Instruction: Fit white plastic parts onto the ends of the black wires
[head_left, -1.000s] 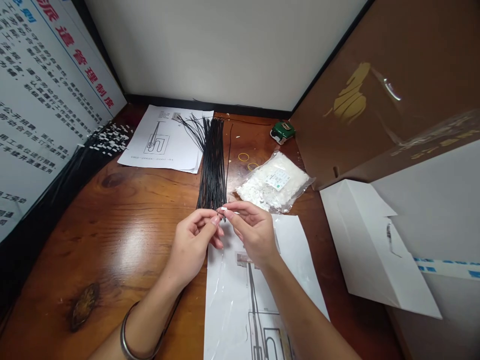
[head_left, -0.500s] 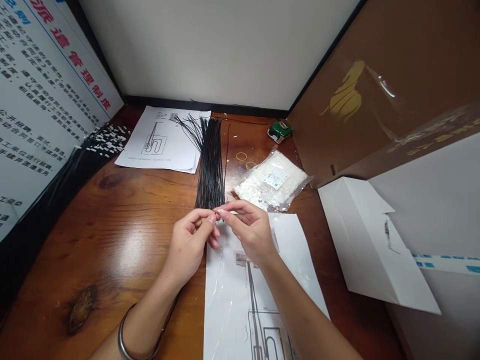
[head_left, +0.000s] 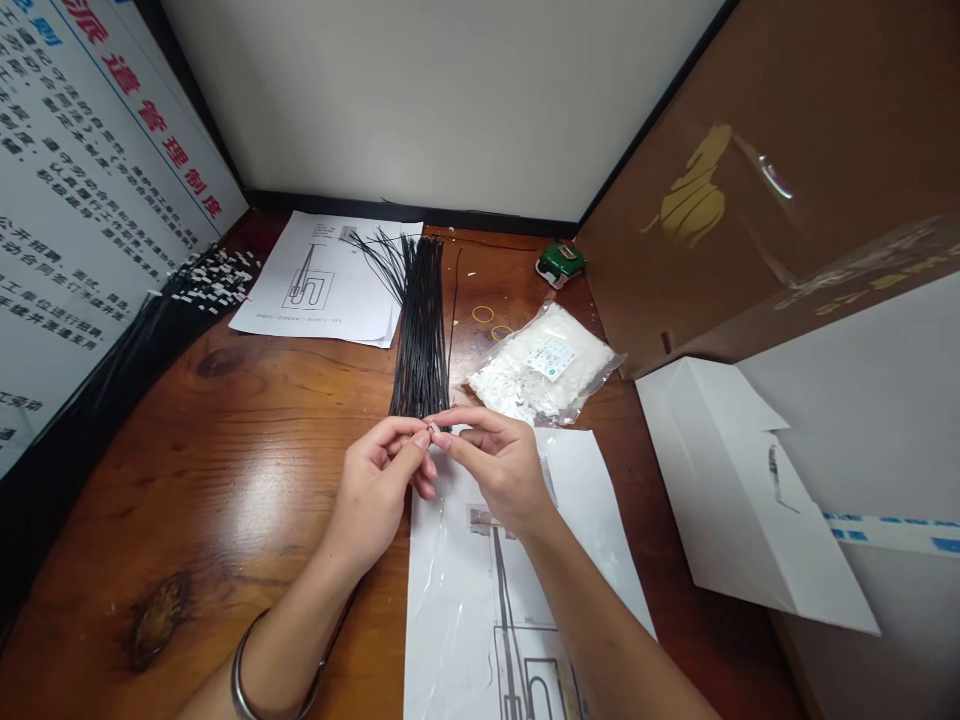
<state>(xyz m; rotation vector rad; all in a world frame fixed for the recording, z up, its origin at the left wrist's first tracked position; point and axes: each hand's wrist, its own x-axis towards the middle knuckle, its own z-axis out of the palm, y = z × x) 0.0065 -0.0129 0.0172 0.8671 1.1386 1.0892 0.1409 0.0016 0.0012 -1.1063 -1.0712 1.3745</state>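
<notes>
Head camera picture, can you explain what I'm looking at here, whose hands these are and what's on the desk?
The camera sits on a person's head, looking down at their own two hands over a wooden desk. The left hand and right hand meet at the fingertips, pinching a small white piece on a thin black wire. Behind them lies a bundle of black wires, beside it a clear bag of white parts. A printed drawing sheet lies under the wrists.
</notes>
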